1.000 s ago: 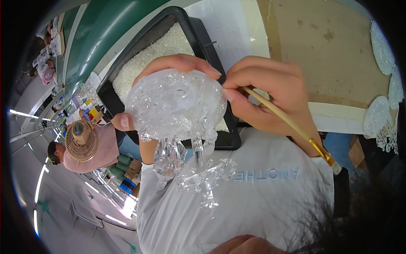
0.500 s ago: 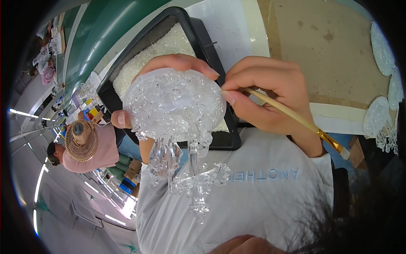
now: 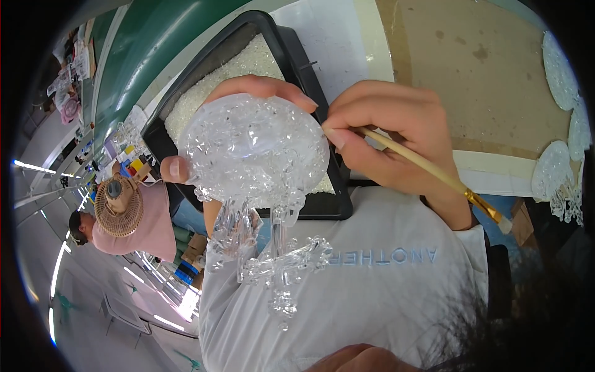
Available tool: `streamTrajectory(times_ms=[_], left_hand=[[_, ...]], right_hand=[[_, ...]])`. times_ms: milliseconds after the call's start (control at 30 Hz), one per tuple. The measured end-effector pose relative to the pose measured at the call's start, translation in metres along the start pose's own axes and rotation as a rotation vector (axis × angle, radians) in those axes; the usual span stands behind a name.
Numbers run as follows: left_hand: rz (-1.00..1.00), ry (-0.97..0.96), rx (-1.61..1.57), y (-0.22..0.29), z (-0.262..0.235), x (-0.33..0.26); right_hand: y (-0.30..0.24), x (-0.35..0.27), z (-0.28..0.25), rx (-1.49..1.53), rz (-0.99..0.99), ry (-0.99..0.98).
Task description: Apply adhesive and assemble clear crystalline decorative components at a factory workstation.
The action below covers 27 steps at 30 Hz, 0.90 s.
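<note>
My left hand (image 3: 255,85) grips the rim of a clear ornament, fingers over the far edge and thumb at the left. The ornament's oval base (image 3: 257,152) faces up, crusted with clear chips around a smoother middle. From its near side hang a transparent cross (image 3: 285,263) and a clear shape beside it that I cannot make out. My right hand (image 3: 400,133) pinches a wooden paintbrush (image 3: 424,164), its pale bristles pointing down to the right. The brush's handle end is at the base's right rim; my fingertips hide whether it touches.
Below the ornament stands a black tray (image 3: 319,80) of clear chips (image 3: 214,93). Brown board (image 3: 458,74) covers the table at right, with several similar chip-covered oval pieces (image 3: 558,71) along its edge. A fan (image 3: 118,204) and a person in pink (image 3: 149,229) are at left.
The ornament has shifted slightly left and tilted in my left hand, swinging the cross a little left. My right hand and the paintbrush have hardly moved.
</note>
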State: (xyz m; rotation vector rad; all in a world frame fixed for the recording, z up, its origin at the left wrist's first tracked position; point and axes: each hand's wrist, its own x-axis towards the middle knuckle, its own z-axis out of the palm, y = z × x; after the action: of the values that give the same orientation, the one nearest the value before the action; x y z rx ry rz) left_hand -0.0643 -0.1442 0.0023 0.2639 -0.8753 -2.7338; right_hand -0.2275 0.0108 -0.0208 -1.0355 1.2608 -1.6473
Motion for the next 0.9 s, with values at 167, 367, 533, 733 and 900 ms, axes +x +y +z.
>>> streamTrajectory(times_ms=[167,367,533,733,900], left_hand=[[-0.013,0.024,-0.034,-0.001,-0.002,-0.004],[-0.123,0.069,-0.049,0.004,0.002,-0.001],[-0.142,0.138,-0.112,0.001,0.005,-0.003],[-0.316,0.194,0.106,0.02,0.009,-0.002],[-0.066,0.154,-0.137,0.002,0.005,-0.002]], right_hand=[[0.002,0.001,-0.005,-0.065,-0.134,-0.054],[0.003,0.0,-0.005,-0.161,-0.213,-0.042],[0.01,-0.001,-0.002,-0.306,-0.319,-0.009],[0.009,-0.001,0.005,-0.424,-0.381,0.073],[0.004,0.001,0.002,-0.321,-0.369,0.111]])
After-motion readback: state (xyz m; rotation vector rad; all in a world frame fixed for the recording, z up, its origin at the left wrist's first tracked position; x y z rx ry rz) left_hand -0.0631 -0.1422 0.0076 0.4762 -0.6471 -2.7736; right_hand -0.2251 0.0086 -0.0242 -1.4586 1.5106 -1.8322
